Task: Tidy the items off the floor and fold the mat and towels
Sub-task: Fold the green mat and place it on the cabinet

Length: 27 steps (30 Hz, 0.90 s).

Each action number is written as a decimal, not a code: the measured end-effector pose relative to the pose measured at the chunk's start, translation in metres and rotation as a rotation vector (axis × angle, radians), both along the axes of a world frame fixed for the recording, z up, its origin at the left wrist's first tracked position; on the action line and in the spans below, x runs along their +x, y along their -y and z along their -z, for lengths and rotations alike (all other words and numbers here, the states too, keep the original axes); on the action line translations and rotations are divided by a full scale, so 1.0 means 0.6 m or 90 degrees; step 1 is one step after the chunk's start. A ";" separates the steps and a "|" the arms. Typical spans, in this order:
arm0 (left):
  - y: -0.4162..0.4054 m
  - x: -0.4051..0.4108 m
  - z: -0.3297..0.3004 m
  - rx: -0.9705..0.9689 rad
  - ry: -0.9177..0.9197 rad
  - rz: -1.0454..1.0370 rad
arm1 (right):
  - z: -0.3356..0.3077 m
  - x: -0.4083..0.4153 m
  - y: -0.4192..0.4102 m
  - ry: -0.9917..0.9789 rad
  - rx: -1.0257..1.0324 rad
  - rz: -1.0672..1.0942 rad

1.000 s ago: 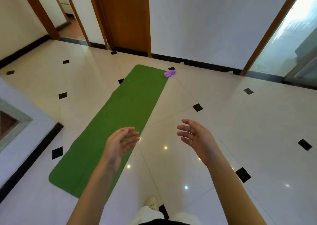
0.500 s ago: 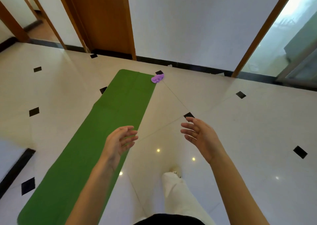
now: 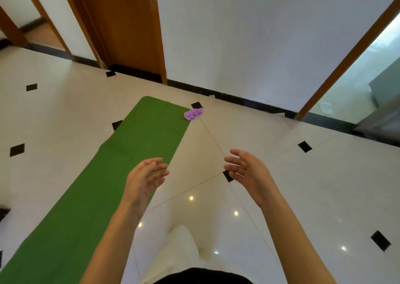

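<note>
the green mat (image 3: 112,175) lies flat along the floor (image 3: 303,186), a crumpled purple towel (image 3: 193,113) at its far right corner. the left hand (image 3: 144,180) and right hand (image 3: 249,172) hover empty, fingers loosely spread. this looks like the approach; the next move likely calls for reaching down to the towel.

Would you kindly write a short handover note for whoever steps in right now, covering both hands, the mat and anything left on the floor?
Left hand: open, empty, held above the green mat's right edge.
Right hand: open, empty, over bare floor tiles.
Green mat: lying flat and fully unrolled on the floor, running toward the wooden door.
Purple cloth: crumpled at the mat's far right corner, partly on the tile.
Done: nothing visible yet.
Left: pick up the cloth and fold it, then fold the mat.
</note>
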<state>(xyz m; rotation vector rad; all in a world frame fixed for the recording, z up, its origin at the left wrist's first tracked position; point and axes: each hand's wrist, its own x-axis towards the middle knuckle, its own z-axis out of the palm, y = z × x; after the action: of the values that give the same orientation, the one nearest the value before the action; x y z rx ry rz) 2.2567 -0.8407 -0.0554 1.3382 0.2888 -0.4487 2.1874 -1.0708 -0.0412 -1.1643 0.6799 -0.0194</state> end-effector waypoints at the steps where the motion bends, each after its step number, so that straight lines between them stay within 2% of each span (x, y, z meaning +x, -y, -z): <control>1: 0.011 0.021 0.003 0.002 -0.002 0.000 | 0.003 0.022 0.012 -0.003 0.001 -0.002; 7: 0.075 0.178 0.023 0.003 -0.011 0.005 | 0.022 0.167 0.073 -0.012 -0.001 -0.010; 18: 0.161 0.532 0.011 0.006 0.037 0.050 | 0.012 0.529 0.175 0.004 -0.023 -0.031; 27: 0.192 0.706 0.055 0.045 0.003 0.044 | 0.029 0.715 0.226 -0.022 -0.031 -0.059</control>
<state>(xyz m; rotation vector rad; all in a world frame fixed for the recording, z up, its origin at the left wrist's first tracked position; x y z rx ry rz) 2.6805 -0.9561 -0.0881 1.4217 0.2567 -0.4977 2.6165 -1.2065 -0.0588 -1.2440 0.6578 0.0632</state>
